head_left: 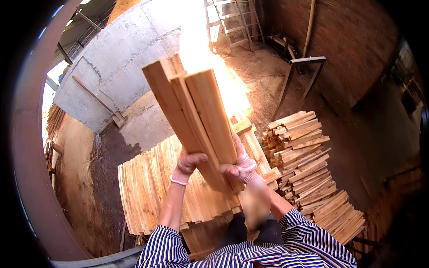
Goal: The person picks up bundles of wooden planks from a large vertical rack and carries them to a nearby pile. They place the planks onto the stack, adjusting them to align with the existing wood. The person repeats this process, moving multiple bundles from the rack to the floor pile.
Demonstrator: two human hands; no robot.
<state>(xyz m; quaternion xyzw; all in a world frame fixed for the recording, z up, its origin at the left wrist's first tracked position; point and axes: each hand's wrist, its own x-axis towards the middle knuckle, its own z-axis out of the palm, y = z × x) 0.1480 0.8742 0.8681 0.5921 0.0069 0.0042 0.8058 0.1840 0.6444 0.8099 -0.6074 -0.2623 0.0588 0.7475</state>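
A bundle of a few long wooden boards (218, 111) stands steeply tilted in front of me, its upper ends uneven. My left hand (190, 166), in a pale pinkish glove, is closed against the bundle's left side. On its right side my right hand (242, 165), gloved likewise, grips the same boards with the thumb across the front. Beneath and behind the bundle lies a broad stack of boards (149, 178), set side by side. The bundle covers part of that stack, and its lower end is near the stack's near side.
To the right is a tall pile of short wooden pieces (308, 156). Beyond it stands a metal trestle (308, 60) near a brick wall (353, 49). A concrete wall (129, 49), a long-handled tool (96, 97) and a wooden ladder (230, 29) are farther back, beside glaring light.
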